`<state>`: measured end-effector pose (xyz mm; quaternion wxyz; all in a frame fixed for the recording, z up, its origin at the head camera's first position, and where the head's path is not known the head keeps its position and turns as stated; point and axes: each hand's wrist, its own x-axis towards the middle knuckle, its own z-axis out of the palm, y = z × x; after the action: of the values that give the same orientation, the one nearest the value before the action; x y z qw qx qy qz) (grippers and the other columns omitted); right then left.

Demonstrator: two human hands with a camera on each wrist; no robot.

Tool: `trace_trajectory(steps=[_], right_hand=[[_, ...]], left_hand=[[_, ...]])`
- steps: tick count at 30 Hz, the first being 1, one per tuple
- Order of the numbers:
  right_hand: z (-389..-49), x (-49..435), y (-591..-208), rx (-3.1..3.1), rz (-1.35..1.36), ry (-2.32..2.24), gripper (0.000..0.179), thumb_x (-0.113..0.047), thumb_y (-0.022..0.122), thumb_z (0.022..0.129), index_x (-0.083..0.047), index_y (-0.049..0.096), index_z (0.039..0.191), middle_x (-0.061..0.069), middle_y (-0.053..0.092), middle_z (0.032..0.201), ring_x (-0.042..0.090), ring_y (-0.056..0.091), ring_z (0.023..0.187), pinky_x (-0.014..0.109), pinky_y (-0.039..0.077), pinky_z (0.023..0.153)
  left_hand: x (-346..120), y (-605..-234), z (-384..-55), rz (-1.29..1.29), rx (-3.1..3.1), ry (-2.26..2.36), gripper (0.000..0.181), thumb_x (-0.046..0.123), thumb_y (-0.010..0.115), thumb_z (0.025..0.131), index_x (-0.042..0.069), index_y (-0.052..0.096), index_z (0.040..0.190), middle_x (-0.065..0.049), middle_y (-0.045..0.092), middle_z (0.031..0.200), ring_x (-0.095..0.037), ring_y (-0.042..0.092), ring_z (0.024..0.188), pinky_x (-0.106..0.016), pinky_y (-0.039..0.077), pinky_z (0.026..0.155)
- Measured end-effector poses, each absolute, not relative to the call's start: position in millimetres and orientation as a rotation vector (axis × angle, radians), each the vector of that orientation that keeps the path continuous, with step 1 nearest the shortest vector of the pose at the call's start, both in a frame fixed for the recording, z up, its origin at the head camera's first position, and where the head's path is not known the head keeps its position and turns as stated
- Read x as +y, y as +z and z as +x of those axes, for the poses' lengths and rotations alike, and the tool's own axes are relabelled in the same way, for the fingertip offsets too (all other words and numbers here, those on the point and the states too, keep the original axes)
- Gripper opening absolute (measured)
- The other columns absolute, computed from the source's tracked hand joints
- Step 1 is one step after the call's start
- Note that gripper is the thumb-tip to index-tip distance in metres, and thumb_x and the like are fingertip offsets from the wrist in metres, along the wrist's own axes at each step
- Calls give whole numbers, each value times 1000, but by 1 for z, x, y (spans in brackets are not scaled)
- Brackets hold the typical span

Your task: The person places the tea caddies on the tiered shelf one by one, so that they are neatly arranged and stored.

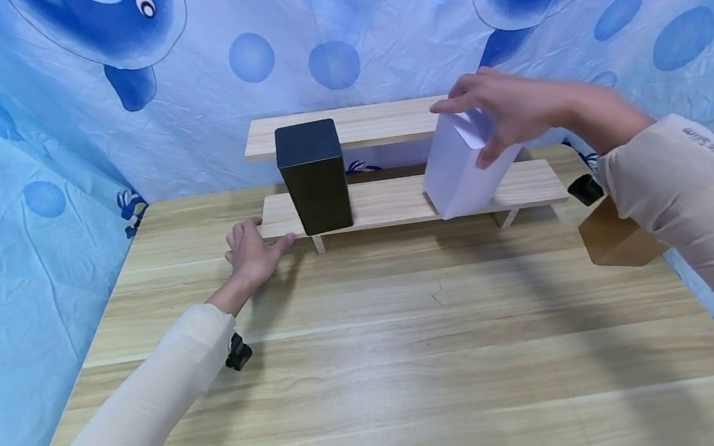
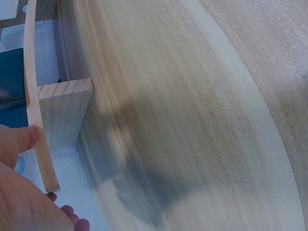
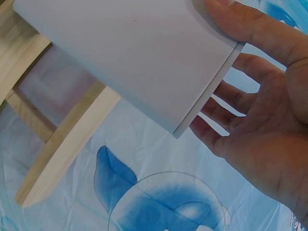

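Note:
A two-tier wooden shelf [image 1: 386, 195] stands on the table. My left hand [image 1: 253, 253] holds the left end of its lower board, thumb [image 2: 28, 138] at the front edge and fingers around the end. A tall black box [image 1: 315, 184] stands on that board, close to my left hand. Toward the right end, a white box [image 1: 464, 171] is upright at the lower board. My right hand [image 1: 506, 111] grips it from above, thumb on the near side and fingers over the far side. In the right wrist view the white box [image 3: 130, 57] lies between thumb and fingers.
A brown box [image 1: 619, 235] sits on the table [image 1: 369, 363] at the right, partly hidden by the right sleeve [image 1: 680, 202]. Behind the shelf hangs a blue cloth [image 1: 288, 16] printed with whales. Black wrist cameras show below both cuffs.

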<state>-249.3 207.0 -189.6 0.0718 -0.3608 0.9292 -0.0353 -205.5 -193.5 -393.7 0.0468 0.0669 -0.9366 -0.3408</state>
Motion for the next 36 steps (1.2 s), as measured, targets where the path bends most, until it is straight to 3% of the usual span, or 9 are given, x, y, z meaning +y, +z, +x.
trace_trajectory(steps=[14, 36], right_hand=[[-265, 173, -186, 2715, -1052, -110, 98, -16, 83, 72, -14, 27, 152, 24, 31, 143, 39, 30, 121, 54, 40, 89], [-287, 143, -192, 2673, -914, -25, 99, -18, 82, 73, -17, 24, 154, 22, 28, 146, 38, 29, 122, 50, 44, 90]], left_hand=[[-194, -391, -204, 217, -2871, -1007, 78, 42, 66, 89, -5, 32, 141, -25, 31, 139, -40, 25, 124, -58, 21, 96], [-194, -394, -205, 213, -2875, -1033, 79, 41, 66, 89, -5, 31, 142, -25, 31, 139, -40, 24, 125, -58, 19, 98]])
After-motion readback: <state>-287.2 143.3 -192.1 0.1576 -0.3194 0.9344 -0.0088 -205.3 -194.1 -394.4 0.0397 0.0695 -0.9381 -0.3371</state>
